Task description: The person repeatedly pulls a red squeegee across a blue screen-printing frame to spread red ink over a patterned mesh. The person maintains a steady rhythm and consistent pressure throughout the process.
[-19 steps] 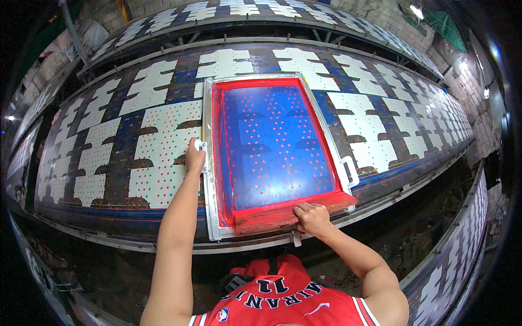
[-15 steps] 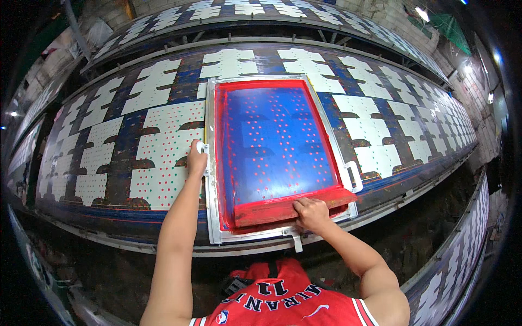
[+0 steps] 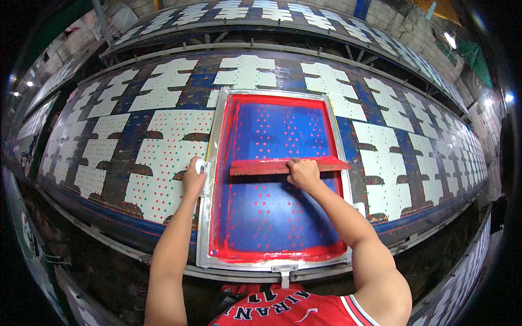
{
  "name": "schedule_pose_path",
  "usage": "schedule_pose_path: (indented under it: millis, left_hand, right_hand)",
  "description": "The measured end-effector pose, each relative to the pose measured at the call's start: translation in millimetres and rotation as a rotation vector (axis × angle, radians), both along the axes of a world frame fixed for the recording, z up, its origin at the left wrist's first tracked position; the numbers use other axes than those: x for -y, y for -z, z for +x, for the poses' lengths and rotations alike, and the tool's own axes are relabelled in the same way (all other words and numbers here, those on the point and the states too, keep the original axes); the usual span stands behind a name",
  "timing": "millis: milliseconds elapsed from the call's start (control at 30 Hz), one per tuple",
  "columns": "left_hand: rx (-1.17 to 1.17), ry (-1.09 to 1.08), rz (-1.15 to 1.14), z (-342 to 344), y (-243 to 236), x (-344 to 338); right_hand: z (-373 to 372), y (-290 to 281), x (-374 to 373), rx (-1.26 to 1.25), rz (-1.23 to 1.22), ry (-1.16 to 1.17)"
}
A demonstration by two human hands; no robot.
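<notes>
Clock positions are read from the middle of the printing screen, with twelve o'clock away from the person. The screen's metal frame lies on a long printing table, over the dotted layout. Inside the frame, a blue mesh shows rows of red dots, with a thick band of red ink along its margin toward six o'clock. Between the centre and six o'clock, some dots are smeared into short slanting streaks. The squeegee, a long red-stained bar, lies crosswise over the mesh, slightly to the twelve-o'clock side of centre; its three-o'clock end overlaps the frame rail in this view. Whether its blade touches the mesh cannot be told. The right hand grips the squeegee near its middle, fingers curled over the bar. The left hand is closed around a white handle fixed to the nine-o'clock rail. A second handle, toward four o'clock, is mostly hidden by the right arm. A metal bracket sits on the six-o'clock rail, close to the person's red jersey. At nine o'clock, a white panel bears red and green dots; at three o'clock, a paler panel shows faint dots.
</notes>
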State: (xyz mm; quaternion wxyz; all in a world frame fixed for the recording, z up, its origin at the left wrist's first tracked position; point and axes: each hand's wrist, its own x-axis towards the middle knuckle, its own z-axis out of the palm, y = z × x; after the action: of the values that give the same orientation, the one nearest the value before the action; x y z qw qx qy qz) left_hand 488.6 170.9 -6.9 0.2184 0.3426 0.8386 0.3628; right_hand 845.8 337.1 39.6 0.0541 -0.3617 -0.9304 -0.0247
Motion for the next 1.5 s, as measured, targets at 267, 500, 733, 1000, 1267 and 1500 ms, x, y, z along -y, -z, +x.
schedule_pose_path:
  millis: [267,500,733,1000,1267,1500]
  left_hand:
    - [-0.022,-0.015,-0.012,8,-13,0]
    - [0.016,-0.035,-0.006,11,-16,1]
    - [0.088,-0.053,-0.015,8,-12,1]
    - [0.057,-0.049,-0.008,11,-18,0]
    - [0.026,-0.013,0.030,7,-12,2]
    - [0.016,-0.012,0.070,6,-7,2]
  right_hand:
    - [-57,13,-155,0.025,0.024,0.027]
    - [-96,13,-247,0.041,0.105,0.042]
    - [-113,-22,-297,0.051,0.011,-0.024]
    - [-126,-20,-319,0.036,-0.032,0.023]
    - [-118,-14,-291,0.057,-0.062,0.100]
    - [-83,-27,-188,0.103,-0.066,0.126]
